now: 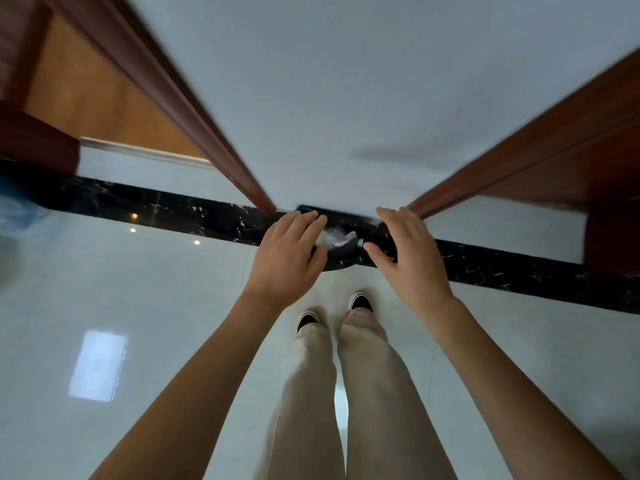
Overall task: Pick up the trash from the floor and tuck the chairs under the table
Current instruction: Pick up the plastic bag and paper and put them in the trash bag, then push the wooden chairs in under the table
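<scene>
- A round black bin (341, 254), lined with a dark bag, stands on the black gold-veined marble strip (156, 206) at the foot of the white wall (311, 81).
- Crumpled clear plastic trash (330, 236) lies inside that bin, near its left rim.
- The left hand (285, 256) hovers over the bin's left side, fingers spread apart and holding nothing — thumb just beside the plastic.
- The right hand (407, 252) hovers over the bin's right side, likewise spread and empty.
- Black-and-white sneakers (360, 302) below beige trousers (346, 393) stand on the glossy white tile floor (138, 306), just short of the bin.
- Reddish-brown wooden door frames (194, 109) flank the wall behind the bin.
</scene>
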`<state>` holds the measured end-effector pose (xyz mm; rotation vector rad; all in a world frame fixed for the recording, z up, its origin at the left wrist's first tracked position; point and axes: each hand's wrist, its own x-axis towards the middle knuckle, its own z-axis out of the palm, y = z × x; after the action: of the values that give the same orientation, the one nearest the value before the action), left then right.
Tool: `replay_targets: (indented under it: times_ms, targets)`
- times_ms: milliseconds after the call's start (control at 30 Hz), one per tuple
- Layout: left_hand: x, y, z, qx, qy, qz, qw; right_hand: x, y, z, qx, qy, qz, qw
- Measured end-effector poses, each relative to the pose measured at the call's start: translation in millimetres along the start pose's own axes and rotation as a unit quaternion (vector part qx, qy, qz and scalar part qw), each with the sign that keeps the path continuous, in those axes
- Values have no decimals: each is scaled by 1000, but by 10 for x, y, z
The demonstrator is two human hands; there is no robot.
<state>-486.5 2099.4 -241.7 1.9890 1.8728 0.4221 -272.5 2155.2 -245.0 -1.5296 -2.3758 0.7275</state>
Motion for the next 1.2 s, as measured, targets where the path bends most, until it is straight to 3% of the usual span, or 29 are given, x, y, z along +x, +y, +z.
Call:
replay_targets:
  times_ms: [200, 400, 600, 867, 1200]
  targets:
    - [-443, 791, -1413, 34, 32, 53, 997, -508, -838, -1299, -47, 66, -19, 997]
    - [-795, 1317, -2169, 33, 98, 107, 989, -1063, -1352, -1924, -71, 114, -21, 991]
    - [-1029, 1492, -2166, 39, 40, 161, 985, -1594, -1420, -1964, -75, 106, 11, 992]
    - [-636, 2012, -2267, 33, 24, 248, 968, -1837, -1173, -2318, -61, 173, 100, 978]
    - [13, 3733, -1853, 4, -16, 429, 903, -2859, -438, -3147, -81, 327, 269, 902]
